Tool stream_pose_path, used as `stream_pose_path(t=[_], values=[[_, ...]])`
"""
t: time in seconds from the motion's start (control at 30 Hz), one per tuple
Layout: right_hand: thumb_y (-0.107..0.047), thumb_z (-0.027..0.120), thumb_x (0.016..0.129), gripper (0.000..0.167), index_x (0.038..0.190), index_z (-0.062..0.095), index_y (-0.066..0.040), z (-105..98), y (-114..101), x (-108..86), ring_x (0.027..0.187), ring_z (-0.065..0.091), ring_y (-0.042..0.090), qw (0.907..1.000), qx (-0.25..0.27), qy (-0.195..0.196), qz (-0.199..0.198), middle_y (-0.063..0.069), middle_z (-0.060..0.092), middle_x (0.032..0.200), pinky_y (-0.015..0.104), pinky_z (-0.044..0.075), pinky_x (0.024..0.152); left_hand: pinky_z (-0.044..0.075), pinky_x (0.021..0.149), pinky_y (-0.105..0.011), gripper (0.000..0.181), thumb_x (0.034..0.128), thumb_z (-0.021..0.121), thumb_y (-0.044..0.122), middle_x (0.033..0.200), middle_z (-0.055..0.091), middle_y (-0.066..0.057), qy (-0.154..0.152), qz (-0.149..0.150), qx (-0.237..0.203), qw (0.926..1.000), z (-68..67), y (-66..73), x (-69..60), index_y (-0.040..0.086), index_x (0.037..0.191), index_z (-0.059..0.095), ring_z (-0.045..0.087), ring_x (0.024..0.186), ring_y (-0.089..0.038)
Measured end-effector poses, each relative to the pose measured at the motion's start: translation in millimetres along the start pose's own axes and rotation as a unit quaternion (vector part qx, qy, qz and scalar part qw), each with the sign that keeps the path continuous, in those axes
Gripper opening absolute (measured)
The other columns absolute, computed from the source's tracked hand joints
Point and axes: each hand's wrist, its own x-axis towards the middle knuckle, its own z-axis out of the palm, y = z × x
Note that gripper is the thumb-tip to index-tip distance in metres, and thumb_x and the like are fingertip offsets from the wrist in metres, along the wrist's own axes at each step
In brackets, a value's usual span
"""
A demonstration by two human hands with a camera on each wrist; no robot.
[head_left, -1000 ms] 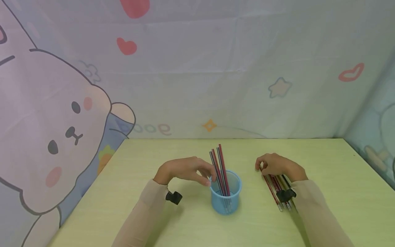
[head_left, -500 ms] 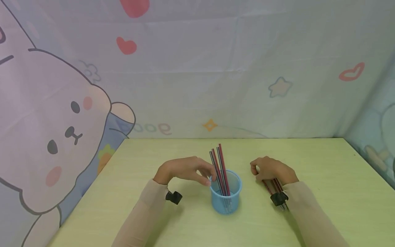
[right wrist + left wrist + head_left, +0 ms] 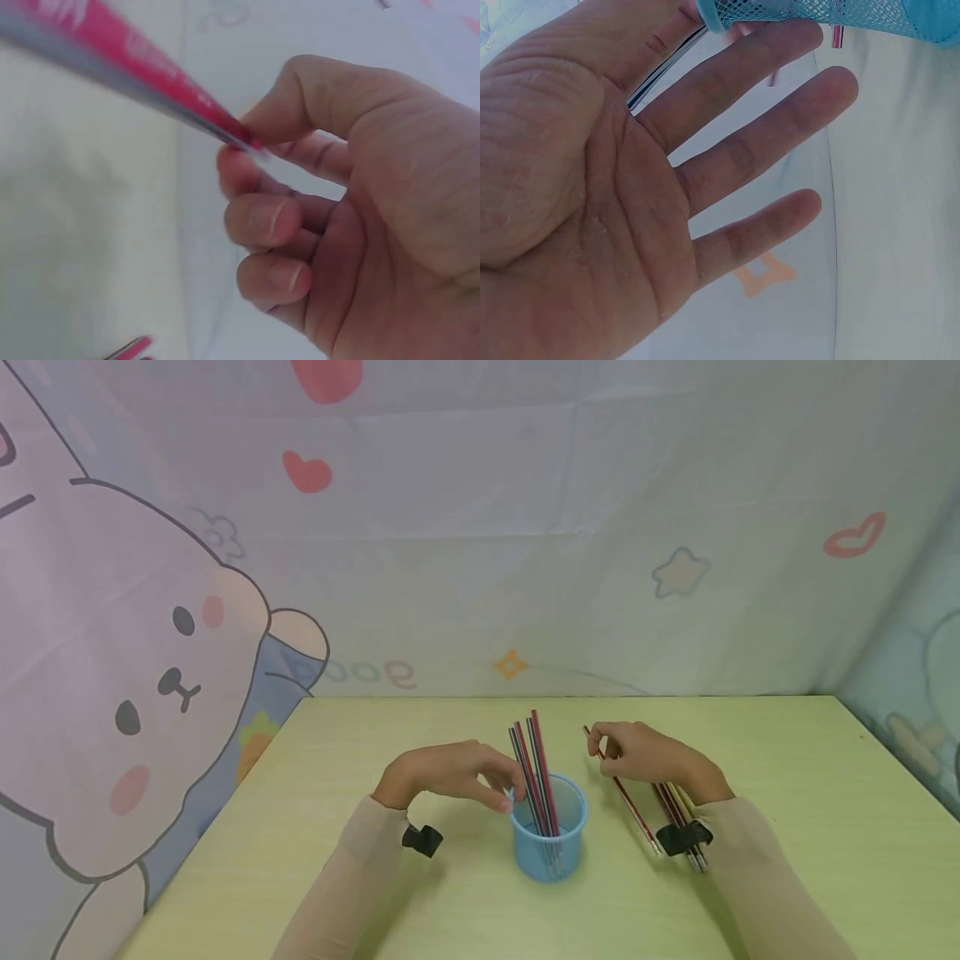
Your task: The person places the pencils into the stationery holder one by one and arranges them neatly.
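The fingers of our right hand [image 3: 648, 752] pinch one red pencil [image 3: 633, 810] near its far end; we do best to grip lightly and lift clear of the pencil pile [image 3: 678, 818] below our right wrist. Our left hand [image 3: 457, 768] pinches the rim of the blue cup [image 3: 532, 860]. Half a second earlier, we see the pencil beside the pile; now it lies well apart.

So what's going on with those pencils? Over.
Right fingers: pinching red pencil. Left fingers: at blue cup. Possibly in the way: pencils leaning inside it.
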Motion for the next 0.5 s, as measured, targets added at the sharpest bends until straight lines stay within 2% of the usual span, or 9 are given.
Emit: stream_pose_path(t=[0.1,0.27,0.5], values=[[-0.003,0.056,0.091,0.016,0.104,0.056,-0.012,-6.7,-11.5,-2.1,0.064,0.051,0.013,0.999,0.001,0.038,-0.022,0.0,0.06,0.075,0.028,0.042,0.059,0.051,0.095,-0.028,0.012,0.0949,0.07,0.021,0.109,0.068,0.008,0.0,-0.001,0.0,1.0,0.2,0.3,0.0,0.019,0.107,0.067,0.065,0.104,-0.005],[-0.001,0.059,0.089,0.022,0.104,0.056,-0.016,-15.0,-27.9,-6.7,0.068,0.053,0.016,0.9935,-0.003,0.102,-0.05,-0.001,0.058,0.079,0.029,0.044,0.058,0.051,0.095,-0.026,0.015,0.0951,0.07,0.021,0.11,0.069,0.005,-0.002,-0.001,0.002,1.0,0.1,0.1,0.4,0.015,0.109,0.068,0.065,0.104,-0.004],[0.0,0.056,0.089,0.024,0.108,0.057,-0.016,-21.0,-45.0,-12.1,0.069,0.054,0.018,0.9843,0.003,0.162,-0.071,0.0,0.058,0.082,0.029,0.046,0.057,0.051,0.094,-0.026,0.017,0.0956,0.069,0.021,0.114,0.069,-0.006,-0.004,0.005,0.003,1.0,0.3,-0.6,0.6,0.012,0.11,0.068,0.065,0.104,-0.004]])
